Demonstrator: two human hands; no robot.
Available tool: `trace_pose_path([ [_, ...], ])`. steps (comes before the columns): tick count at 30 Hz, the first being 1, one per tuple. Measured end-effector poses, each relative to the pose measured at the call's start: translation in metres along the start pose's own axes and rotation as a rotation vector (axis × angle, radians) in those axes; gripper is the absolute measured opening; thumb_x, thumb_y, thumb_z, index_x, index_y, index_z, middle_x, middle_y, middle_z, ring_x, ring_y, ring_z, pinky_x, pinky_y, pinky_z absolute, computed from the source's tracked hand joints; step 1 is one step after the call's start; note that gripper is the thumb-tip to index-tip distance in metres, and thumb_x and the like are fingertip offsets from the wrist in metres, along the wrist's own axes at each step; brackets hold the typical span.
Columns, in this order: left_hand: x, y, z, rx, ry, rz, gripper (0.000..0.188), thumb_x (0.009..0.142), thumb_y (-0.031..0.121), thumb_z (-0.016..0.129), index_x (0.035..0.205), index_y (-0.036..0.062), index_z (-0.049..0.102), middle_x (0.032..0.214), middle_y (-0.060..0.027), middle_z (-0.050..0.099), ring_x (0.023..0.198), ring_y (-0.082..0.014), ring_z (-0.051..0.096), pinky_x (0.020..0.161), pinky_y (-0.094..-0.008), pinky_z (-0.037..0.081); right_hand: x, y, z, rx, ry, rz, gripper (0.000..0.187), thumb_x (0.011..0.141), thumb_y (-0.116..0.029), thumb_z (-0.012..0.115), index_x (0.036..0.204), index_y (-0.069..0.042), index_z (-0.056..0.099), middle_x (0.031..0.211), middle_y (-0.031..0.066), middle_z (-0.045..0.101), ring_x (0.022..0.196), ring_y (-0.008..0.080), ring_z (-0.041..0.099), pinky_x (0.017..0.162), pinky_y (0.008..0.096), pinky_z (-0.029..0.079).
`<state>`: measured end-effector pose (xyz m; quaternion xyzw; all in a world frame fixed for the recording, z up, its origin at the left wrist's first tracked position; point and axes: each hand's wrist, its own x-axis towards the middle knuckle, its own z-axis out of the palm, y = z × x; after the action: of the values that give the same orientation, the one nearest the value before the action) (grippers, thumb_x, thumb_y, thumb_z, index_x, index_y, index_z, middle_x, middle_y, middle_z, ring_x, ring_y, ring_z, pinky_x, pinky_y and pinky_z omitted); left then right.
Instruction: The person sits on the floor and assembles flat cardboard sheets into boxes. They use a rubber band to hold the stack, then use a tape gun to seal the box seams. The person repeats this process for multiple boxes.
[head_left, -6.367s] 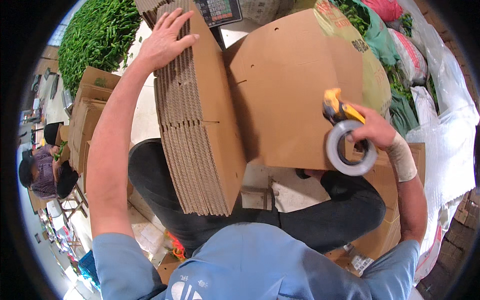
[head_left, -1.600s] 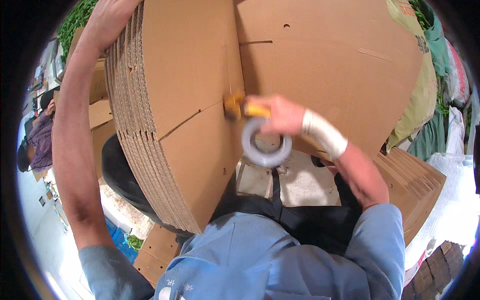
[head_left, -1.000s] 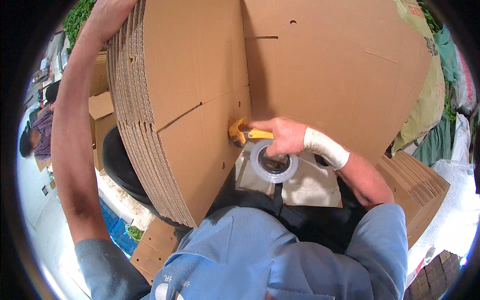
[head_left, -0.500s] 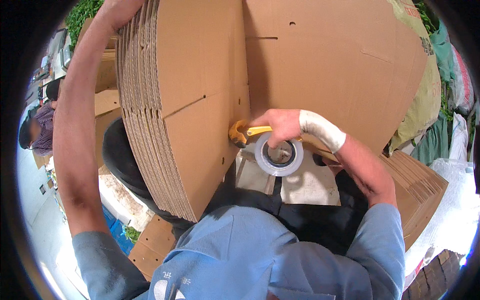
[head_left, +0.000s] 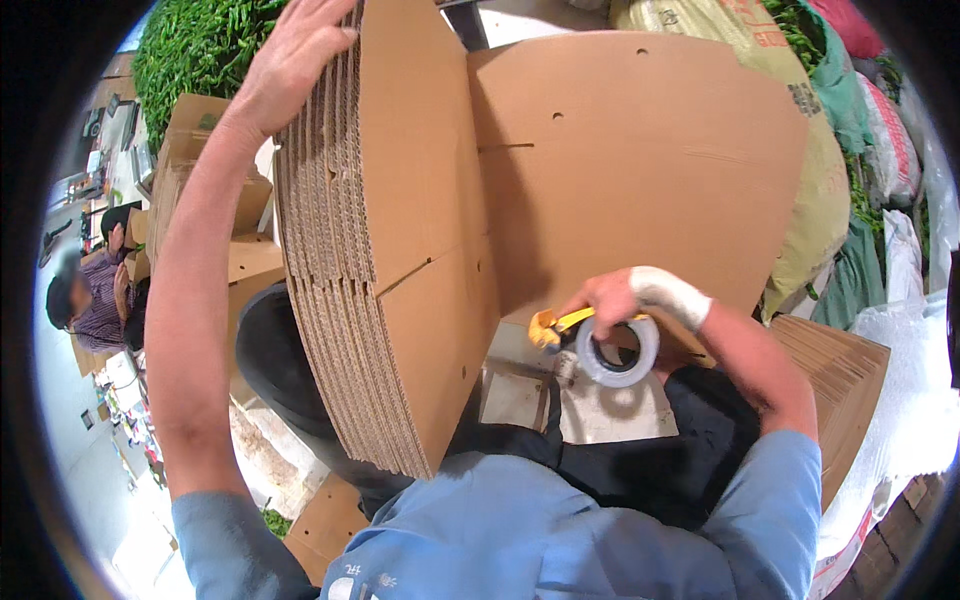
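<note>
My left hand (head_left: 295, 75) grips the far left edge of a thick stack of flattened cardboard boxes (head_left: 430, 210). The stack stands on edge in front of me, its corrugated layers facing left. My right hand (head_left: 607, 300), with a white wrap at its wrist, is closed on a yellow tape dispenser (head_left: 572, 320). A large roll of clear tape (head_left: 646, 352) sits on the dispenser. Its head is to the right of the stack's face, apart from it. Behind the dispenser spreads a broad cardboard panel (head_left: 640, 170), meeting the stack at a crease.
More folded cardboard (head_left: 835, 365) stands at the right, near yellowish woven sacks (head_left: 815, 220) and clear plastic sheeting (head_left: 900, 400). Green produce (head_left: 200, 60) is heaped at the far left. Another person (head_left: 100, 300) is at the left. My black-clad knee (head_left: 285, 350) touches the stack's left side.
The tape dispenser has come away from the stack's face, moving right with my right hand. The view has shifted, so my left hand on the stack now shows more fully.
</note>
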<state>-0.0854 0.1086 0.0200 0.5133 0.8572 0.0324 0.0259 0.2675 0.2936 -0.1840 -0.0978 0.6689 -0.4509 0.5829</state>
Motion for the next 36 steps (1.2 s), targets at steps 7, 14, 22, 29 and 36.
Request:
trace_pose_path([
  [7,0.004,-0.034,0.02,-0.011,0.268,0.265,0.066,0.101,0.054,0.051,0.159,0.0228,0.041,0.168,-0.0081,0.031,0.156,-0.0326,0.022,0.128,-0.043,0.018,-0.136,-0.062,0.002,0.32,0.423,-0.163,0.088,0.066,-0.011,0.077,0.151,-0.009,0.053,0.118,0.008,0.072,0.107,0.0148,0.065,0.095,0.0294,0.052],
  [14,0.006,0.009,0.023,0.066,0.24,0.031,0.087,0.093,0.077,0.048,0.162,0.0244,0.034,0.168,-0.0069,0.029,0.156,-0.0299,0.023,0.127,-0.0458,0.027,-0.154,-0.163,0.037,0.524,0.25,-0.573,0.112,0.066,-0.006,0.079,0.164,-0.005,0.024,0.138,0.0099,0.059,0.121,0.0146,0.056,0.105,0.0286,0.046],
  [22,0.017,0.032,0.017,0.042,0.21,0.016,0.086,0.092,0.078,0.048,0.161,0.0271,0.035,0.169,-0.0044,0.028,0.156,-0.0301,0.021,0.127,-0.0466,0.027,-0.107,-0.19,0.032,0.334,0.221,-0.576,0.122,0.065,-0.011,0.08,0.166,-0.002,0.011,0.143,0.0169,0.056,0.125,0.0197,0.055,0.107,0.03,0.044],
  [29,0.016,0.013,0.028,0.049,0.257,0.082,0.075,0.099,0.063,0.049,0.16,0.0222,0.036,0.169,-0.0056,0.029,0.156,-0.0333,0.022,0.126,-0.0454,0.025,-0.171,-0.132,0.051,0.451,0.418,-0.272,0.116,0.063,-0.006,0.081,0.164,-0.004,0.024,0.154,0.0127,0.048,0.135,0.0173,0.048,0.114,0.03,0.037],
  [36,0.009,-0.05,0.038,0.079,0.322,0.301,0.059,0.101,0.034,0.05,0.155,0.0105,0.043,0.168,-0.0118,0.03,0.155,-0.0353,0.023,0.127,-0.0426,0.021,-0.174,-0.154,0.063,0.35,0.934,-0.086,0.098,0.071,-0.014,0.077,0.158,0.003,0.035,0.132,0.0104,0.062,0.114,0.0141,0.058,0.1,0.0285,0.047],
])
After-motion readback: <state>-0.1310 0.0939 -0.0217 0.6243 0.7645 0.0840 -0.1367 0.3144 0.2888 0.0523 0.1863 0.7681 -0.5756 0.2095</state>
